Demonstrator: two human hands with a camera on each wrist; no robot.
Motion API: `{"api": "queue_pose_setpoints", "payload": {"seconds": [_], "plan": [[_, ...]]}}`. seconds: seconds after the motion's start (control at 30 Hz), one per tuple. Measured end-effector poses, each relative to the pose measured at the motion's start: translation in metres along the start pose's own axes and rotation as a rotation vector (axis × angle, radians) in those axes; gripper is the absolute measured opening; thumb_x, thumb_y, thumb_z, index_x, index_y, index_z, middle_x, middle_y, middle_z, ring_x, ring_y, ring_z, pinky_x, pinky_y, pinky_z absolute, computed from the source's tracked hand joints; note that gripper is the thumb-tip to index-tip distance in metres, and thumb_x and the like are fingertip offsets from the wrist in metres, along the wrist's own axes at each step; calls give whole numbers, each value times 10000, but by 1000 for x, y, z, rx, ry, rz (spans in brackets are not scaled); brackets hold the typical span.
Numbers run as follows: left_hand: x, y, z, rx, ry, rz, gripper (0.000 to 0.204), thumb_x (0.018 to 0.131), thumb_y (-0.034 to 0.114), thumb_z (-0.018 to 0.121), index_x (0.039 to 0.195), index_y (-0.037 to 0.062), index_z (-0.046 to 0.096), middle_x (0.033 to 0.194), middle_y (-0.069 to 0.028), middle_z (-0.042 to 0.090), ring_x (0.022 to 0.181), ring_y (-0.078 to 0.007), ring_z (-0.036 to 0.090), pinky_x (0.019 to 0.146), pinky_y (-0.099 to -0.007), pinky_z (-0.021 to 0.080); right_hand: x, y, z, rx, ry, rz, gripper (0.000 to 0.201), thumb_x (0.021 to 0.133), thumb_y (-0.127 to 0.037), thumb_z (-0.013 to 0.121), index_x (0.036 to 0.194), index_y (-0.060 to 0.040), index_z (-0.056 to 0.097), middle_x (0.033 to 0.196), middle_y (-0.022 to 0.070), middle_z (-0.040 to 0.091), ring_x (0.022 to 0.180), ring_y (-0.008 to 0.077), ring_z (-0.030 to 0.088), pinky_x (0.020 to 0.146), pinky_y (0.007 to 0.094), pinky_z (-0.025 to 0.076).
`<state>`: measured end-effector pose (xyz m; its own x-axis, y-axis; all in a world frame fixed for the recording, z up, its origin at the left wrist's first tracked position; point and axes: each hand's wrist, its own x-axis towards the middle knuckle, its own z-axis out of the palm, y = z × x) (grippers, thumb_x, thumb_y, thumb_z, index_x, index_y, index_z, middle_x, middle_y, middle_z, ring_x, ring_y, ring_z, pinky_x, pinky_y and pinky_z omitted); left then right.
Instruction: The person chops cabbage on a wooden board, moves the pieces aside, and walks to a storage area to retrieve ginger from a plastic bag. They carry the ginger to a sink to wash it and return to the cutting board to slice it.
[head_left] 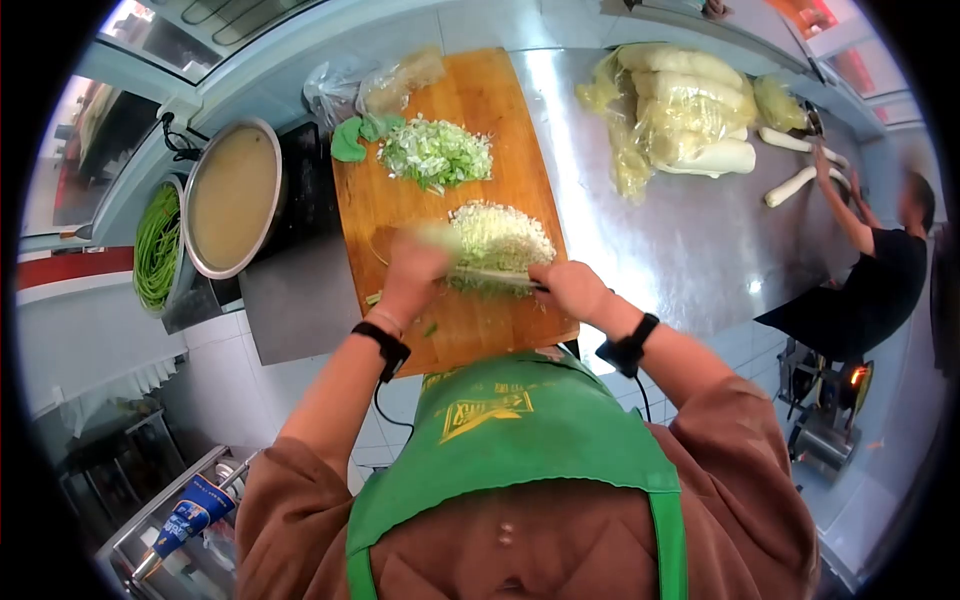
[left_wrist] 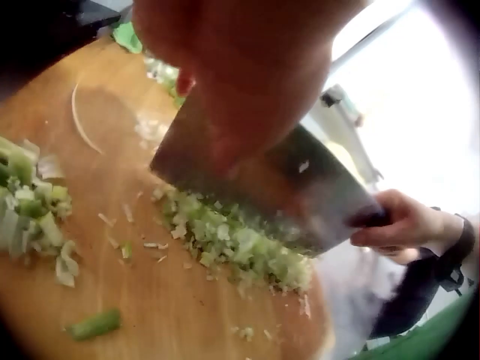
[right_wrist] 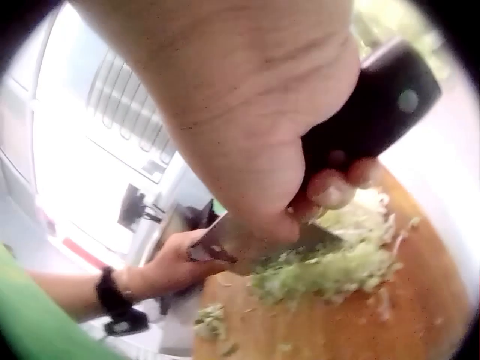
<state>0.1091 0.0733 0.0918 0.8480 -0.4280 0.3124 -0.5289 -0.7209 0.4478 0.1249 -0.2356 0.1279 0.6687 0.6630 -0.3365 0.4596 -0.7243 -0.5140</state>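
A wide-bladed cleaver [left_wrist: 262, 180] stands edge-down on the wooden cutting board [left_wrist: 45, 109], against chopped scallion [left_wrist: 240, 244]. My right hand [head_left: 577, 290] grips its dark handle [right_wrist: 379, 105], fingers wrapped round. At the blade's other end, my left hand [head_left: 412, 272] lies over the upper edge, a digit down along the blade's face; its fingers blur in the head view and are partly hidden, so I cannot tell whether they pinch the blade. Finely chopped pale pieces [head_left: 505, 232] heap beyond the blade. Farther up the board sits a coarser pile of cut scallion [head_left: 435, 153].
A metal basin [head_left: 233, 200] of cloudy liquid and a bowl of long green stalks [head_left: 158, 248] stand left. Bagged white vegetables [head_left: 690, 105] lie on the steel table [head_left: 640, 250] at right. Another person [head_left: 880, 270] reaches toward white stalks [head_left: 792, 187] there.
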Motion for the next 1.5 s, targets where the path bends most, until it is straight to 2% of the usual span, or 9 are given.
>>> {"api": "queue_pose_setpoints", "payload": {"seconds": [0.1,0.5,0.7,0.8,0.87,0.97,1.07,1.3,1.5], "plan": [[-22,6,7,44,-155,-135,242,702,-12,659,916,94,613,859,-102,627,893,-315,612,894,-440,445,3,1,26,-67,34,34,109,900,-157,604,975,-79,598,791,184,668,767,415,652,695,523,502],[-27,10,20,154,-83,-129,222,687,-4,686,843,85,557,817,-110,605,862,-317,605,924,-437,435,3,17,32,-1,28,-12,167,871,-177,641,992,-72,596,792,182,672,775,401,664,693,516,510],[-3,-10,11,129,-5,9,160,729,43,649,849,96,557,777,-113,569,815,-346,571,755,-460,456,16,-9,-12,-104,31,41,193,858,-200,669,992,-76,609,813,173,680,799,392,669,713,516,516],[-7,-15,39,217,90,-62,154,735,46,648,857,99,570,782,-110,576,832,-342,581,768,-453,456,32,24,1,-117,29,47,196,862,-212,671,987,-73,609,824,168,685,812,388,671,721,506,523],[5,-7,21,246,-181,-197,146,741,29,643,855,97,582,800,-109,589,869,-336,595,802,-443,471,30,26,2,-91,20,22,199,865,-213,671,989,-70,609,831,167,688,819,388,672,726,502,526],[-1,-10,12,84,71,-44,138,745,24,641,850,96,588,824,-112,599,881,-333,598,850,-438,466,17,-4,-23,-122,-6,44,194,864,-217,675,979,-76,609,832,165,686,820,383,673,729,495,525],[-14,-13,40,186,35,-66,190,756,26,647,940,70,639,880,-144,628,911,-380,602,820,-488,466,26,27,21,-89,27,77,164,863,-215,677,946,-89,612,751,157,657,748,382,655,666,491,511],[24,-14,-14,45,-98,-155,94,776,55,665,831,86,594,829,-110,619,848,-333,596,872,-445,443,42,2,-60,-128,69,-14,164,849,-202,674,951,-82,629,759,148,668,761,371,662,676,487,517],[20,-35,30,253,-31,-176,115,779,52,655,860,84,580,837,-102,627,870,-320,605,914,-432,418,71,44,-21,-175,9,13,163,869,-219,644,980,-100,625,795,139,683,780,364,670,702,482,523]]}}
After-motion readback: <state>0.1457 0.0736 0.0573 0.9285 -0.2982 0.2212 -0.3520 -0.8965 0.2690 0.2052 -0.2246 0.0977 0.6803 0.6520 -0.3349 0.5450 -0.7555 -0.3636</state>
